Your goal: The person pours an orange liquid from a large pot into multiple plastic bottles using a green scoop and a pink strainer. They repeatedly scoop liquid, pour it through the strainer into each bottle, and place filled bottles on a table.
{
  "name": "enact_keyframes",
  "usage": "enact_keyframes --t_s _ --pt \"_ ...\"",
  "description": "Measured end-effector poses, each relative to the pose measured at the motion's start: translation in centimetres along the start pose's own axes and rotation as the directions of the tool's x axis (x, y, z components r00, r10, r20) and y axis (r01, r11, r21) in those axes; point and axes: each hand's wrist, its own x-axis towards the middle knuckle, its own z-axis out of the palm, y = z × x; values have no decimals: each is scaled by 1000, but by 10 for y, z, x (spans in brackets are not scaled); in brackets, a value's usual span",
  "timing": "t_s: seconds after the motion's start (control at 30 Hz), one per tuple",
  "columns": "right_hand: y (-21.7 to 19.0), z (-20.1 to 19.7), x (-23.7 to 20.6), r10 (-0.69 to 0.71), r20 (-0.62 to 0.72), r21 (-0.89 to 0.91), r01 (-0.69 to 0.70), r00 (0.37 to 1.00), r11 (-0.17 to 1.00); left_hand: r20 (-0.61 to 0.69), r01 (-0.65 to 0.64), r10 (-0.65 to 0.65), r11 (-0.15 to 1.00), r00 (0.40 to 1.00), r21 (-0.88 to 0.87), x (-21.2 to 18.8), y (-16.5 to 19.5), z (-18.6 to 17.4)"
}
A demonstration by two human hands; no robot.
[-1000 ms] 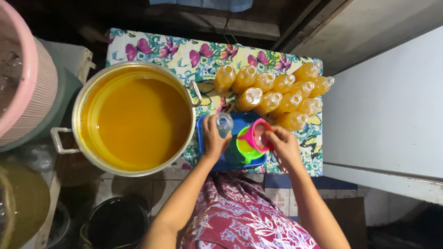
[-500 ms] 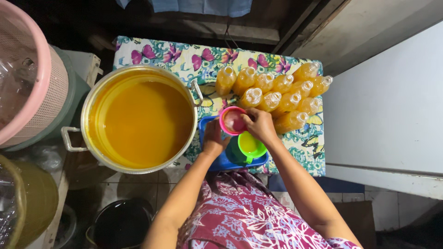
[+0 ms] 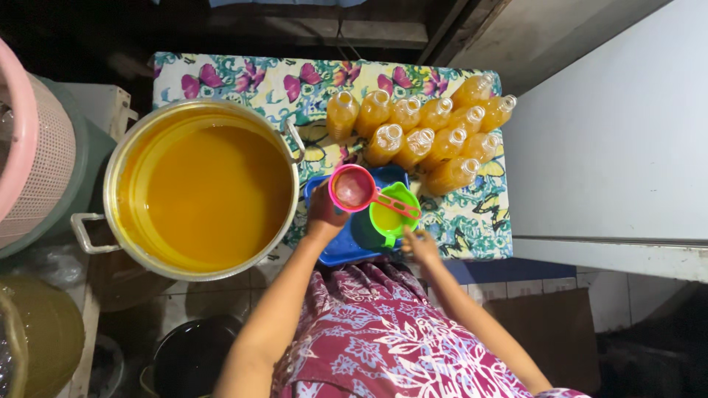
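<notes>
Pink basket (image 3: 29, 147) cut by left edge; left hand (image 3: 324, 214) grip hidden.

Left of the hands, the big pot (image 3: 110, 184) is bare metal, its rim dull and scuffed, and the orange liquid (image 3: 214, 195) in it lies smooth and matt. At the left hand (image 3: 324, 214), the pink funnel (image 3: 354, 189) is glossy plastic, as are the green scoop (image 3: 394, 210) and blue tray (image 3: 343, 247) beside it. Beyond, the bottles (image 3: 420, 136) are clear, shiny plastic. The worktop (image 3: 243, 81) wears a smooth printed cloth.
</notes>
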Motion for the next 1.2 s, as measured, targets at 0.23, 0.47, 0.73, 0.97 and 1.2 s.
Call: enact_keyframes --t_s 0.23,0.47,0.73,0.97,1.2 --pt "-16 19 -2 -268 -57 -306 239 962 922 144 41 -17 986 989 -163 15 -12 -9" --pt "-65 -29 -6 -609 32 -598 503 793 624 287 124 -63 972 956 -200 7 -11 -7" --pt "-164 -51 -88 -779 162 -641 665 606 383 319 162 -97 969 943 -187 0 -5 -14" --pt "-192 -27 -124 -854 341 -707 706 394 43 298 137 -78 974 951 -182 0 -2 -16" --pt "-191 -12 -123 -840 402 -709 704 364 -34 271 180 -132 970 954 -161 -1 -4 -18"
